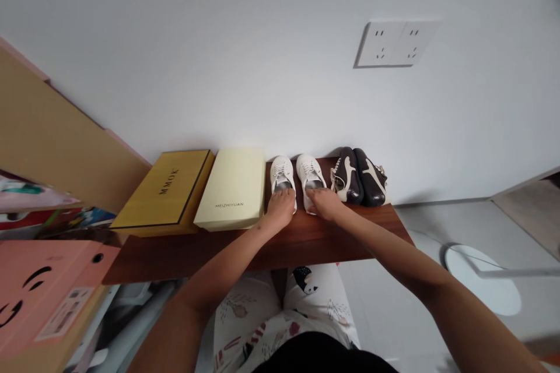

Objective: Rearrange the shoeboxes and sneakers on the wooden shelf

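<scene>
Two white lace-up sneakers stand side by side on a dark reddish-brown wooden bench (301,245), toes toward the wall. My left hand (281,208) is closed on the heel of the left white sneaker (281,170). The heel of the right white sneaker (310,169) is gripped by my right hand (324,203). My fingers hide most of both heels. Just right of them rests a pair of dark brown sneakers (350,175) with cream stripes and laces, lying on their sides. To the left is a cream shoebox (234,183) marked MEIZHIYUAN.
A yellow MMOK box (168,186) lies at the bench's left, beside the cream one. A pink box (44,297) stands on shelving at the lower left. The white wall (271,58) behind carries a socket panel (396,44). A round white base (481,277) sits on the floor at right.
</scene>
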Available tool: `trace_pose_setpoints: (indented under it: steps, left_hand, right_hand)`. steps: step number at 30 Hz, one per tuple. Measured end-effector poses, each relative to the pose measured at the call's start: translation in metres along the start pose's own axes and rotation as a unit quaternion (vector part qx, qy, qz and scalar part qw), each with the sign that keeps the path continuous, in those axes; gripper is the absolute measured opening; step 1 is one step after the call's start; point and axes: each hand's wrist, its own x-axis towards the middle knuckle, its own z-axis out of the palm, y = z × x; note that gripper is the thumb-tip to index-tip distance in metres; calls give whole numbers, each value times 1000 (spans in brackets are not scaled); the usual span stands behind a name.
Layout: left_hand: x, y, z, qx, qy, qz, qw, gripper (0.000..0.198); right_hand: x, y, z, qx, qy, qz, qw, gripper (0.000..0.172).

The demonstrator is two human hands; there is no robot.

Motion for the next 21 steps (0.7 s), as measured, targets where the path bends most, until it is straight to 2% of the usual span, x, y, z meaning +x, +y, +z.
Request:
trace_pose_setpoints:
  steps: [8,10,13,15,18,21]
  left_hand:
    - [-1,0,7,-28,18,2,999,28]
    - [-2,3,5,-28,29,-12,999,29]
    - [-3,13,-4,-36,65,-25,997,34]
    - [0,25,-10,-75,97,-3,992,41]
    - [12,51,-10,-180,129,62,973,51]
    - [30,86,5,-304,126,81,941,57]
  right_hand:
    - [8,-8,4,-18,-6,4,1000,31]
    - [4,-10,3,-13,12,5,1000,34]
    - [-10,-2,0,26,76,7,997,37]
    - [-25,14,-3,75,133,3,988,38]
    - [-50,55,-3,158,215,15,963,36]
    - [-71,106,7,219,296,111,923,39]
